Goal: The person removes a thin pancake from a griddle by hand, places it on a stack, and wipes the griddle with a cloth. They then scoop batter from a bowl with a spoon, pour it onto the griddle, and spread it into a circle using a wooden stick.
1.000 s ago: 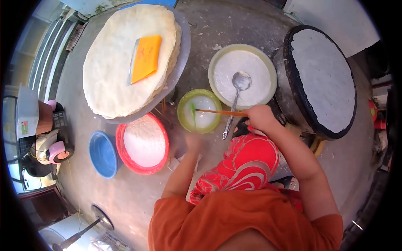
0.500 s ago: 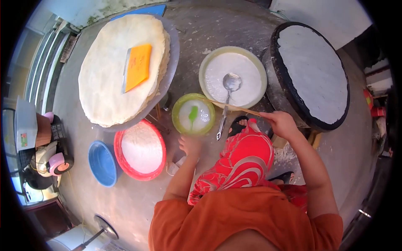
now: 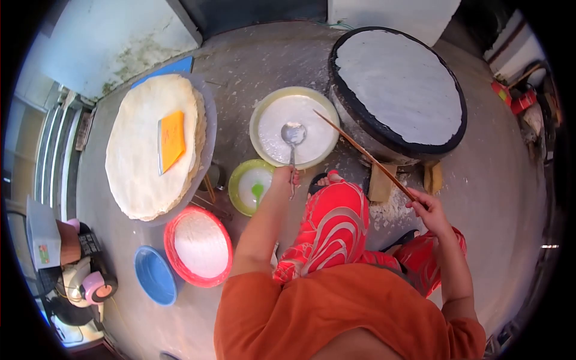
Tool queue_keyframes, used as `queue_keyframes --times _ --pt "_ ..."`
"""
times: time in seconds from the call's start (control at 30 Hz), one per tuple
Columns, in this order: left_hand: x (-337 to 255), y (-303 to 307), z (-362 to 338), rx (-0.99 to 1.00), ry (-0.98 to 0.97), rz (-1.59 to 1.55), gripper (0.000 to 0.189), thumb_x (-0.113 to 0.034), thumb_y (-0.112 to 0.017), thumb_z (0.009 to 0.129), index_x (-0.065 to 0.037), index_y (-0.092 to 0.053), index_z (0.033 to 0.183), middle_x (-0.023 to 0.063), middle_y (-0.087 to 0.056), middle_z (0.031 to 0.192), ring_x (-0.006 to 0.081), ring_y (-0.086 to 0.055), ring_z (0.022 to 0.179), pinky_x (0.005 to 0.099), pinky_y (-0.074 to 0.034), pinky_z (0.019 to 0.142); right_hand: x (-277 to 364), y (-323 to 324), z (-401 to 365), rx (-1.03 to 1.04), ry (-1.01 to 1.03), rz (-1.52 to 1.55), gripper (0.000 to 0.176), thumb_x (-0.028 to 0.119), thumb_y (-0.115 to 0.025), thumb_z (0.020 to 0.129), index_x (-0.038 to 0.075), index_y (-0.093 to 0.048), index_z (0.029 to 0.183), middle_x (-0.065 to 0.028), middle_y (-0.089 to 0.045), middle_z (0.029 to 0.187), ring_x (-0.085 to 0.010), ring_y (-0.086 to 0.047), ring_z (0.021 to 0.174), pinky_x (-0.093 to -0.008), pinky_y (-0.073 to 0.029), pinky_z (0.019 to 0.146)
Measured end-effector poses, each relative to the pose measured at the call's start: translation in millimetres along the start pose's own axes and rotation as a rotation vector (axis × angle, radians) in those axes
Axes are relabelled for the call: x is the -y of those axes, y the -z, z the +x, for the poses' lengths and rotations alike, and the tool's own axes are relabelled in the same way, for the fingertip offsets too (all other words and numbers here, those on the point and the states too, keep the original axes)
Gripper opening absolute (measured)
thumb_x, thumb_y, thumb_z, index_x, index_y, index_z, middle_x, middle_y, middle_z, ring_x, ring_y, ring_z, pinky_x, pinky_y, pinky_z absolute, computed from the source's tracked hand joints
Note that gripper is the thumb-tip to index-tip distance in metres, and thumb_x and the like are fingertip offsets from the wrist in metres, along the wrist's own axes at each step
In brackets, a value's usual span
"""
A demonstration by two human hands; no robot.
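Note:
My left hand (image 3: 288, 175) is wrapped around the handle of a metal ladle (image 3: 293, 133). The ladle's cup rests in white batter inside a wide pale bowl (image 3: 254, 133). In my right hand (image 3: 428, 211) is one end of a thin wooden stick (image 3: 366, 153). It slants up and left, its far tip overlapping the batter bowl. Beyond the stick, a round black-rimmed griddle (image 3: 459, 135) bears a thin, whitish sheet of batter (image 3: 399, 87). Just left of my left hand, a smaller green bowl (image 3: 234, 187) contains white liquid and a bright green utensil (image 3: 257, 191).
On the left, a tall stack of thin round flatbreads (image 3: 135, 156) carries an orange-handled scraper (image 3: 172, 141). Below it stand a red basin (image 3: 170, 240) of white flour and a blue basin (image 3: 157, 282). Wooden blocks (image 3: 382, 182) sit under the griddle.
My left hand has moved from beside the green bowl to the ladle and gripped it. The right hand swung the stick, whose tip now points up-left. The view has shifted and turned too.

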State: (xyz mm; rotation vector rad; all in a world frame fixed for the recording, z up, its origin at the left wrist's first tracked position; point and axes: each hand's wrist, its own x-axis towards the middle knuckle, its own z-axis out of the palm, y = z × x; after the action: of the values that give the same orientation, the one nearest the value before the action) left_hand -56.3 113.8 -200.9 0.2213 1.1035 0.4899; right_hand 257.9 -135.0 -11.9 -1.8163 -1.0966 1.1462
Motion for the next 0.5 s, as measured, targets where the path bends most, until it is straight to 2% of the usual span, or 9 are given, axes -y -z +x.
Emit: queue_keyframes --times 0.03,0.07,0.1,0.17,0.3,0.37,0.4,0.43,0.5 --pt "-3.4 -7.0 -13.8 -0.139 -0.119 0.210 0.021 -0.017 -0.041 0.087 0.000 -0.048 0.077 0.0064 -0.049 0.060 0.0134 -0.041 0.042 0.0261 -0.034 0.036 -6.7 5.6 -5.1 -0.007 -0.015 0.024 0.038 0.002 -0.051 0.083 0.010 -0.051 0.120 0.0019 -0.060 0.081 -0.0031 -0.045 0.062 -0.0170 -0.038 0.056" --pt "-1.2 -10.2 -31.0 -0.156 -0.277 0.329 0.022 -0.016 -0.042 0.086 0.000 -0.049 0.074 0.0044 -0.048 0.057 0.0117 -0.039 0.039 0.0243 -0.032 0.034 -11.2 9.4 -7.8 -0.012 -0.027 0.047 0.038 0.003 -0.051 0.084 0.010 -0.051 0.121 0.0021 -0.060 0.082 -0.0031 -0.044 0.061 -0.0170 -0.038 0.056" --pt "-1.9 -8.9 -41.9 -0.153 -0.285 0.342 0.022 -0.016 -0.042 0.086 0.000 -0.049 0.074 0.0044 -0.048 0.057 0.0117 -0.039 0.039 0.0243 -0.032 0.034 -13.6 10.7 -10.1 -0.022 -0.020 0.058 0.038 0.003 -0.051 0.084 0.010 -0.051 0.121 0.0021 -0.060 0.082 -0.0031 -0.044 0.061 -0.0170 -0.038 0.056" --pt "-8.4 -6.9 -64.3 -0.311 -0.723 0.870 0.021 -0.015 -0.045 0.086 0.001 -0.052 0.076 0.0051 -0.050 0.058 0.0114 -0.043 0.040 0.0234 -0.033 0.035 -18.6 12.1 -12.7 -0.078 -0.018 0.076 0.037 0.004 -0.050 0.084 0.009 -0.050 0.121 0.0015 -0.060 0.082 -0.0032 -0.043 0.059 -0.0172 -0.038 0.055" --pt "-18.5 -23.8 -137.1 -0.290 -0.717 0.781 0.019 -0.014 -0.048 0.085 0.003 -0.054 0.085 0.0060 -0.051 0.059 0.0113 -0.045 0.041 0.0230 -0.036 0.037 -26.7 11.4 -9.1 -0.125 0.005 0.205 0.037 0.004 -0.049 0.084 0.008 -0.049 0.121 0.0011 -0.060 0.082 -0.0032 -0.042 0.058 -0.0170 -0.039 0.056" --pt "-22.2 -27.6 -159.9 -0.026 -0.665 0.369 0.023 -0.016 -0.044 0.087 0.005 -0.053 0.091 0.0067 -0.052 0.060 0.0118 -0.046 0.042 0.0230 -0.039 0.039 -20.8 11.0 -11.4 -0.142 0.022 0.232 0.037 0.004 -0.049 0.085 0.008 -0.049 0.121 0.0006 -0.060 0.081 -0.0033 -0.043 0.058 -0.0171 -0.039 0.055" --pt "-25.8 -30.9 -171.3 0.087 -0.578 0.229 0.031 -0.020 -0.041 0.088 0.006 -0.054 0.098 0.0060 -0.048 0.058 0.0130 -0.042 0.042 0.0244 -0.036 0.040 -21.1 11.3 -12.8 -0.145 0.028 0.238 0.037 0.004 -0.049 0.085 0.008 -0.049 0.121 0.0006 -0.060 0.081 -0.0033 -0.043 0.058 -0.0171 -0.039 0.055" --pt "-28.4 -28.3 -174.7 0.089 -0.584 0.234 0.031 -0.020 -0.041 0.088 0.006 -0.054 0.098 0.0060 -0.048 0.058 0.0130 -0.042 0.042 0.0244 -0.036 0.040 -21.2 11.9 -13.9 -0.147 0.035 0.228 0.037 0.004 -0.049 0.084 0.008 -0.049 0.121 0.0006 -0.060 0.080 -0.0033 -0.043 0.058 -0.0171 -0.039 0.055" --pt "-31.7 -22.2 -178.7 0.613 -0.209 -0.184 0.038 -0.025 -0.035 0.091 0.007 -0.051 0.104 0.0053 -0.044 0.056 0.0122 -0.040 0.040 0.0247 -0.033 0.036 -21.5 13.1 -14.8 -0.148 0.048 0.222 0.037 0.004 -0.049 0.084 0.008 -0.049 0.121 0.0005 -0.060 0.080 -0.0033 -0.043 0.058 -0.0172 -0.039 0.055"
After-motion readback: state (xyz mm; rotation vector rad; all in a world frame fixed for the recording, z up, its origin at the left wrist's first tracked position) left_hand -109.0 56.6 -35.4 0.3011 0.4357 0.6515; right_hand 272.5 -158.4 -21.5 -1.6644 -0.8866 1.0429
